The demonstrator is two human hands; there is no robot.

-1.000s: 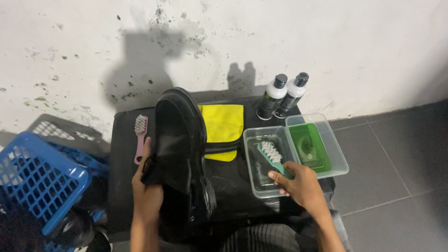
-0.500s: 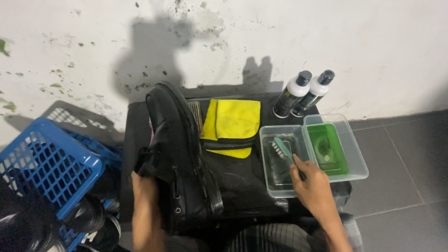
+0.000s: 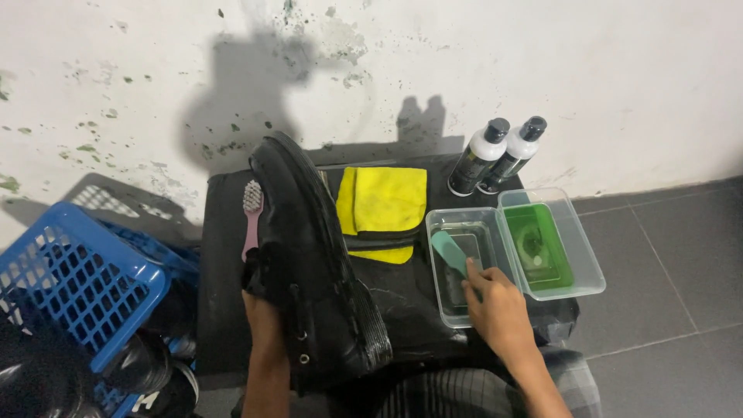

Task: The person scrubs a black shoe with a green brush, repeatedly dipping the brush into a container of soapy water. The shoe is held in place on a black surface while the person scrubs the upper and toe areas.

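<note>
Black leather shoe [image 3: 317,263] stands tilted on the dark stool top [image 3: 224,232], held from inside by the left hand [image 3: 263,313], which is pushed into its opening so the fingers are hidden; how tightly they grip cannot be told. Right of the shoe, the right hand [image 3: 499,310] is closed around the handle of a teal brush [image 3: 453,254], its head dipped into the clear water tub [image 3: 464,271]. To do this dip well, only the bristles should get wet, and the excess is best shaken off over the tub before the brush meets the leather. Beside the tub sits a second tub with green liquid [image 3: 549,244]; behind it stand 2 black-and-white bottles [image 3: 495,155]. A yellow cloth [image 3: 383,205] lies between shoe and tub, a pink brush [image 3: 251,217] just left of the shoe, and a blue basket [image 3: 77,286] further left. Compared with 0.5 s ago, the pink brush shows again, and the right hand seems lower in the tub, perhaps only a camera shift.
</note>
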